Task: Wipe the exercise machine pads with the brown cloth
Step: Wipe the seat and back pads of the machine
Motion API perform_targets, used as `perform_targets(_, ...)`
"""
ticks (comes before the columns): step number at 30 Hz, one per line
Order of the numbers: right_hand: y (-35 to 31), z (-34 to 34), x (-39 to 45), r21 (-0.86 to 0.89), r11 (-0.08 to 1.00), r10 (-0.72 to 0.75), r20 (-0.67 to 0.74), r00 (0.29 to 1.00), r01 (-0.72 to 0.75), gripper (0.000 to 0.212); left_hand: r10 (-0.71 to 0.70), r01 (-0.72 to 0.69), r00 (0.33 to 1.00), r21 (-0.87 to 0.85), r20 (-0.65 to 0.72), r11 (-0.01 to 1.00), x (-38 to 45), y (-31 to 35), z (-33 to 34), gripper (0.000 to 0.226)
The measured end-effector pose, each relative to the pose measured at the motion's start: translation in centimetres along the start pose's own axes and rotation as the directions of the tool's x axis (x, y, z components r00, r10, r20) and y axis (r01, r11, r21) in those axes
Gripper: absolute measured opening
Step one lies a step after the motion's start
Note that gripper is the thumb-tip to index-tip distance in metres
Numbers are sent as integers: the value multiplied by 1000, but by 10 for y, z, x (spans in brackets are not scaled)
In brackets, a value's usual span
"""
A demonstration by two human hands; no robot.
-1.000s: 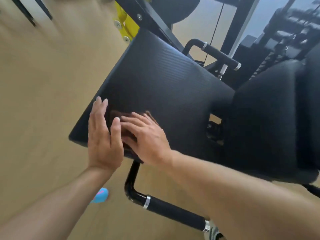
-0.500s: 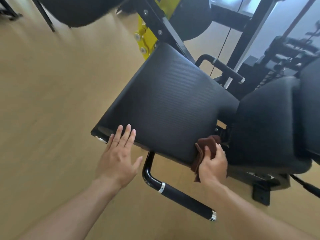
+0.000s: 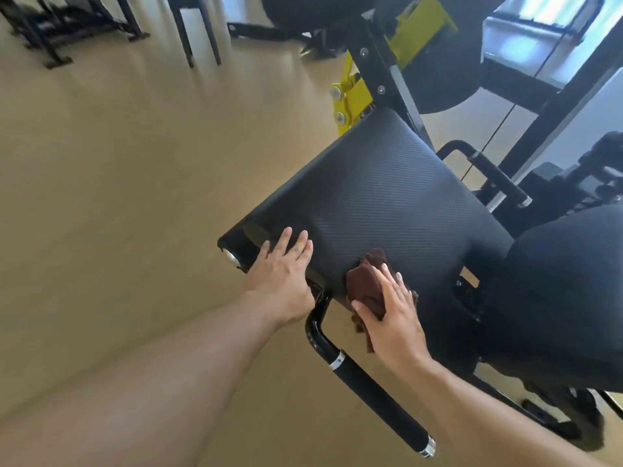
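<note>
Down at the near edge of the seat pad [image 3: 381,200], both hands are on the machine. The right hand [image 3: 392,318] has slid the brown cloth [image 3: 365,284] back along that edge: half a second ago it was bunched at the pad's right end, by the gap next to the back pad [image 3: 566,298], and now it sits nearer the middle, pressed against the seat pad's front edge with part of it hanging below. The fingers lie fairly straight over the cloth, the thumb out to the left, pressing rather than gripping.

The left hand [image 3: 285,267] has moved up too. Before, it hovered just short of the corner; now it rests flat on the pad's near left corner, fingers extended and close together, holding nothing.

Below the two hands, the black handle bar [image 3: 374,396] with its chrome rings juts out toward the wooden floor [image 3: 135,197]. Behind the seat pad stands the yellow bracket [image 3: 350,96] on the black frame.

No brand, label or writing is readable on anything in view.
</note>
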State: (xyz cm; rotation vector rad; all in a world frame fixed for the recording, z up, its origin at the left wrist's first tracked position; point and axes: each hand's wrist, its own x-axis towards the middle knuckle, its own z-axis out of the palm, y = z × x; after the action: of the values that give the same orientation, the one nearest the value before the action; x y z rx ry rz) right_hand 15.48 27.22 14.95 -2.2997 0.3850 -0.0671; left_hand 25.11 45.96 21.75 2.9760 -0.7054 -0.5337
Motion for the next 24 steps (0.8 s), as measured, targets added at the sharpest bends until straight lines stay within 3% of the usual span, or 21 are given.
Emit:
perform_targets(5,-22,6,4,40,999,-6,-43,999,8,50,45,-58,996,-185,-74,981,3,-9,-1,70)
perform_targets(7,-44,12,12,16,998,-55,-7,998,55,46,50,-84,995,-415,-91,906,-12,-10,8,63)
perform_targets(9,-74,25,24,-23,990,-140,42,989,141,43,35,-154,978,-597,-206,788,-42,-21,36,67)
perform_targets(11,-107,44,38,-73,971,-222,82,972,228,44,-39,-148,959,-614,-281,775,-66,-50,72,70)
perform_targets(13,-141,65,58,-144,946,-279,98,955,291,48,-124,-68,960,-642,-249,763,-80,-89,91,70)
perform_targets(15,-169,80,80,-244,923,-283,91,955,297,47,-121,-86,953,-631,-278,771,-84,-119,87,69)
perform_targets(19,-206,102,122,-470,852,-225,69,972,230,39,-85,-92,968,-649,-236,755,-85,-172,60,69)
perform_targets(24,-220,102,139,-441,895,-75,-10,997,63,36,24,-127,986,-640,-168,758,-83,-218,30,64)
